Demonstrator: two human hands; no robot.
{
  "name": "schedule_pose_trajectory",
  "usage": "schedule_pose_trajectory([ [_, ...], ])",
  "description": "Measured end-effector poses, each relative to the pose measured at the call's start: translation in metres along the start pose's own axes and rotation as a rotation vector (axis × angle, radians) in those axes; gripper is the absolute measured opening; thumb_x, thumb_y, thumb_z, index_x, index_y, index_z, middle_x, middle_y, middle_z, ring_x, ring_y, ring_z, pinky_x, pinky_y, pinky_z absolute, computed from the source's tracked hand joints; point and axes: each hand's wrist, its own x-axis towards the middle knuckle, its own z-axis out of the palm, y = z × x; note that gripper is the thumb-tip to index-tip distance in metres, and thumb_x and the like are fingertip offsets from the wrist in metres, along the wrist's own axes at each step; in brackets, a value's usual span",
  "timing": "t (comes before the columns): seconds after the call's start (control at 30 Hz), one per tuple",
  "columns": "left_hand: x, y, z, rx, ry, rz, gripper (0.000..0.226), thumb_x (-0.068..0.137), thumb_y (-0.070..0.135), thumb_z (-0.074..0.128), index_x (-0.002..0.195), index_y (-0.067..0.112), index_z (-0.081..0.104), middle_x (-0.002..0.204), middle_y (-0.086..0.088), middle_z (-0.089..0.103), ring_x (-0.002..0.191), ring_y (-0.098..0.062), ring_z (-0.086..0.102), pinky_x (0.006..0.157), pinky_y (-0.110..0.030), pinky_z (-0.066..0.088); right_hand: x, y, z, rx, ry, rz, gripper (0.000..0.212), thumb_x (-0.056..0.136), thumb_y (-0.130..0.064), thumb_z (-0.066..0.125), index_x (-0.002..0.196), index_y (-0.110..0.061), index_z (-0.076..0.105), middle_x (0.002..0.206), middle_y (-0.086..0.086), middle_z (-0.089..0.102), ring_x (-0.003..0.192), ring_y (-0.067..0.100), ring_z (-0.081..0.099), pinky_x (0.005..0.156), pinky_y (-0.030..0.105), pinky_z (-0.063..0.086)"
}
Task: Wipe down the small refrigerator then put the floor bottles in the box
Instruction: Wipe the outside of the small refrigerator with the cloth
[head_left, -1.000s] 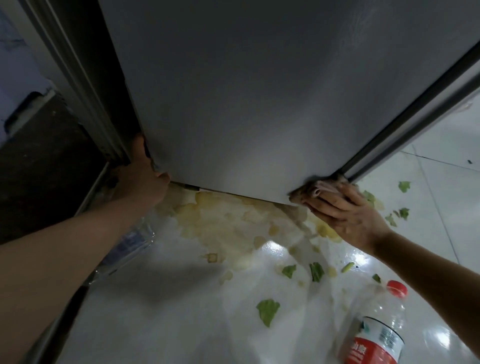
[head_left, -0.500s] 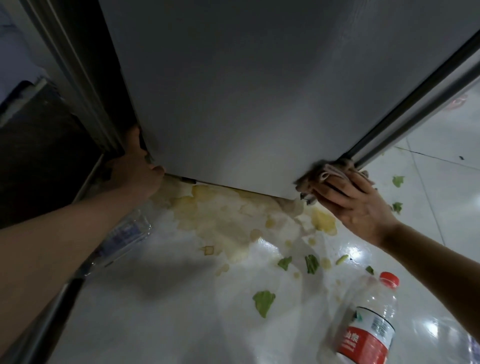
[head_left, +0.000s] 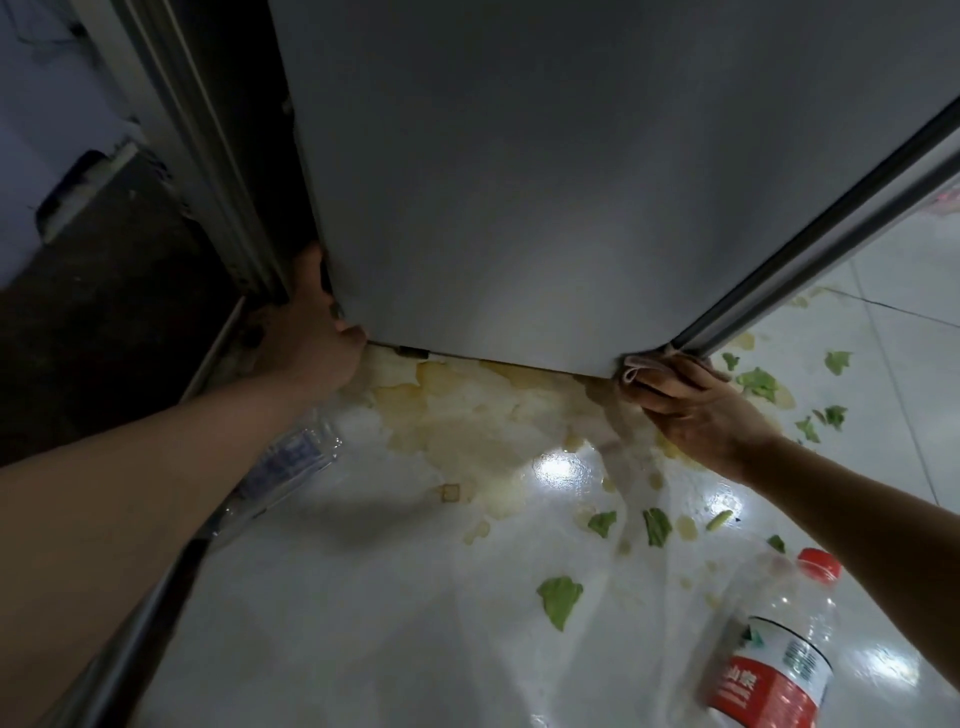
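1. Clear bottle (head_left: 774, 649) with red cap, lying on the floor at lower right — red-and-white label with white Chinese characters on the red band; they look like "山泉", only partly in view, brand not certain.
2. Same label, white part — small dark print block and a green mark, too small to read.
3. Second clear bottle (head_left: 291, 462) lying under the left forearm — bluish label, print blurred, unreadable.
4. Fridge panel (head_left: 545, 182) — plain grey, no readable text or logo.
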Motion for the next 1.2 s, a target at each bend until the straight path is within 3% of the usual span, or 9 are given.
schedule_pose_trajectory([
  [0.1, -0.002, 0.000, 0.000, 0.014, 0.003, 0.010, 0.087, 0.083, 0.006, 0.062, 0.145, 0.038, 0.009, 0.097, 0.006, 0.054, 0.104, -0.028, 0.062, 0.094, -0.046, 0.048, 0.000, 0.010, -0.011, 0.139, 0.214, 0.086, 0.053, 0.057, -0.001, 0.081, 0.107, -0.017, 0.074, 0.129, 0.003, 0.060, 0.126, 0.032, 0.046, 0.101, 0.049, 0.041],
  [0.23, -0.004, 0.003, -0.002, -0.018, -0.034, -0.013, 0.085, 0.083, 0.005, 0.061, 0.143, 0.040, 0.012, 0.112, 0.003, 0.056, 0.111, -0.027, 0.060, 0.099, -0.046, 0.045, -0.006, 0.012, -0.032, 0.326, 0.386, 0.337, 0.044, 0.080, -0.004, 0.065, 0.123, -0.011, 0.063, 0.131, 0.011, 0.056, 0.125, 0.036, 0.038, 0.106, 0.052, 0.027],
  [0.33, -0.008, 0.010, -0.009, 0.001, -0.034, -0.008, 0.080, 0.081, 0.008, 0.064, 0.142, 0.035, 0.020, 0.122, -0.003, 0.056, 0.113, -0.031, 0.059, 0.098, -0.047, 0.046, -0.012, 0.009, -0.042, 0.392, 0.363, 0.393, 0.044, 0.083, -0.006, 0.058, 0.126, -0.011, 0.061, 0.131, 0.012, 0.054, 0.125, 0.037, 0.038, 0.107, 0.052, 0.027],
  [0.43, -0.016, 0.020, -0.016, -0.016, -0.022, 0.014, 0.074, 0.081, 0.008, 0.066, 0.142, 0.026, 0.027, 0.119, -0.004, 0.054, 0.103, -0.026, 0.061, 0.097, -0.043, 0.047, -0.019, 0.005, -0.052, 0.457, 0.297, 0.439, 0.058, 0.072, -0.002, 0.075, 0.127, -0.014, 0.061, 0.130, 0.011, 0.056, 0.124, 0.036, 0.041, 0.103, 0.055, 0.036],
  [0.57, -0.035, 0.042, -0.021, -0.021, -0.002, 0.090, 0.060, 0.082, 0.000, 0.061, 0.135, 0.010, 0.035, 0.106, -0.005, 0.056, 0.095, -0.027, 0.061, 0.093, -0.042, 0.048, -0.032, 0.008, -0.079, 0.573, 0.253, 0.529, 0.068, 0.064, 0.002, 0.077, 0.128, -0.016, 0.060, 0.132, 0.011, 0.053, 0.125, 0.036, 0.038, 0.098, 0.057, 0.041],
  [0.73, -0.063, 0.086, -0.014, 0.127, -0.058, 0.267, 0.056, 0.083, 0.008, 0.065, 0.133, 0.011, 0.040, 0.117, -0.009, 0.056, 0.103, -0.027, 0.058, 0.091, -0.033, 0.045, -0.060, 0.018, -0.112, 0.767, 0.158, 0.664, 0.057, 0.080, -0.006, 0.069, 0.134, -0.019, 0.054, 0.144, 0.007, 0.042, 0.129, 0.033, 0.035, 0.104, 0.042, 0.041],
  [0.97, -0.094, 0.182, 0.000, 0.313, -0.066, 0.597, 0.056, 0.083, 0.013, 0.063, 0.133, 0.014, 0.038, 0.135, -0.008, 0.049, 0.120, -0.027, 0.050, 0.100, -0.039, 0.041, -0.094, 0.067, -0.159, 1.027, 0.584, 0.923, 0.055, 0.065, 0.005, 0.079, 0.118, 0.000, 0.063, 0.126, 0.021, 0.053, 0.108, 0.038, 0.051, 0.089, 0.036, 0.046],
  [1.13, -0.116, 0.273, -0.006, 0.379, 0.041, 0.827, 0.058, 0.082, 0.012, 0.063, 0.135, 0.015, 0.040, 0.134, -0.008, 0.049, 0.123, -0.029, 0.046, 0.104, -0.041, 0.036, -0.103, 0.130, -0.190, 1.286, 0.868, 1.114, 0.056, 0.077, 0.014, 0.063, 0.127, -0.011, 0.056, 0.132, 0.005, 0.046, 0.119, 0.017, 0.044, 0.096, 0.003, 0.030],
  [1.2, -0.124, 0.311, -0.011, 0.383, 0.111, 0.924, 0.056, 0.081, 0.010, 0.064, 0.133, 0.012, 0.044, 0.133, -0.010, 0.050, 0.124, -0.029, 0.046, 0.104, -0.042, 0.035, -0.104, 0.158, -0.203, 1.360, 0.996, 1.164, 0.054, 0.080, 0.014, 0.059, 0.127, -0.013, 0.056, 0.130, 0.001, 0.047, 0.118, 0.012, 0.045, 0.094, -0.002, 0.028],
])
